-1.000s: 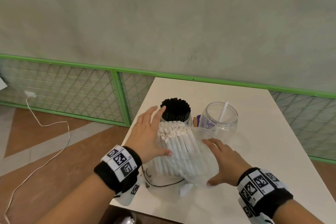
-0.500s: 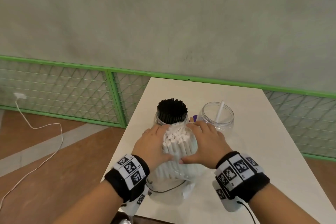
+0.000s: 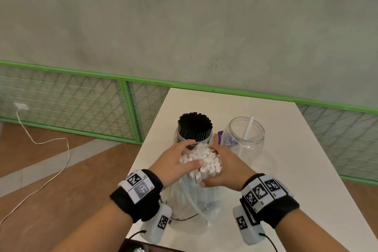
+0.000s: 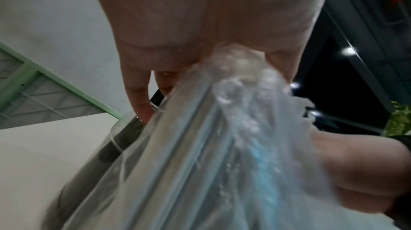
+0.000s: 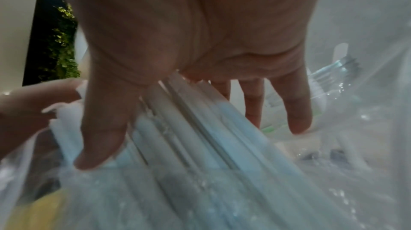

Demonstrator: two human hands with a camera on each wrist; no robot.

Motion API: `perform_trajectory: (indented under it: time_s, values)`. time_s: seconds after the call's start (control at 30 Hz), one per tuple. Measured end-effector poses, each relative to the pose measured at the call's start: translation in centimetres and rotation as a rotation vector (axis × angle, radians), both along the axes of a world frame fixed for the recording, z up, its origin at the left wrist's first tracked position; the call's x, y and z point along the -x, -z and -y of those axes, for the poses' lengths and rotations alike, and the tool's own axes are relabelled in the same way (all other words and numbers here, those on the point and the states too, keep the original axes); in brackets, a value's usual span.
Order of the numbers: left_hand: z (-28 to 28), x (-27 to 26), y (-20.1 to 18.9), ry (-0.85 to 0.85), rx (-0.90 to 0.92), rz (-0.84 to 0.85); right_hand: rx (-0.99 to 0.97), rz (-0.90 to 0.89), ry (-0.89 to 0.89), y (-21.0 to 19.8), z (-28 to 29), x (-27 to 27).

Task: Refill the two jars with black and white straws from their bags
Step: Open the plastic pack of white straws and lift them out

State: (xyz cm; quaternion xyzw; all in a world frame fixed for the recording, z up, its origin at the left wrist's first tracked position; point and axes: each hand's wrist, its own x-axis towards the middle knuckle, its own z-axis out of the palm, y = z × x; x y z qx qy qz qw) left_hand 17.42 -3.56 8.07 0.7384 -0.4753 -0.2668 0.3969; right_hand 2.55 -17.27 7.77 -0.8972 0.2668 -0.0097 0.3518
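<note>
Clear crinkly bag [image 3: 191, 196] of white straws [image 3: 204, 161] clasped by left hand [image 3: 173, 163] and right hand [image 3: 227, 166].

One head view from above, two wrist views from close in.
The tabletop [image 3: 286, 170] is seen downward from the head; the bag of white straws [image 4: 222, 146], shared by all views, is seen close along each palm.

The near middle of the desk [image 3: 306, 170] is taken by the bag of white straws [image 3: 201, 162], standing upright. Just behind it the way is blocked by the jar of black straws [image 3: 194, 127] and the clear jar [image 3: 246, 135]. Bare desk surface is seen to the right and at the far end.
</note>
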Motion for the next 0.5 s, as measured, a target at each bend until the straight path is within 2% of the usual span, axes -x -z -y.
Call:
perform_trajectory:
  time_s: [0.13, 0.23, 0.37, 0.5]
  values:
    - [1.4, -0.4, -0.2, 0.050, -0.083, -0.100, 0.000, 0.009, 0.002, 0.2, -0.1, 0.3]
    - [2.2, -0.5, -0.2, 0.111, -0.038, -0.190, -0.006, 0.013, 0.011, 0.3, -0.2, 0.3]
    - [2.6, -0.4, 0.4, 0.020, -0.062, -0.338, 0.042, 0.023, -0.011, 0.7, -0.3, 0.1]
    - [3.0, -0.3, 1.0, -0.006, -0.065, -0.345, 0.087, 0.031, -0.011, 1.4, -0.1, 0.2]
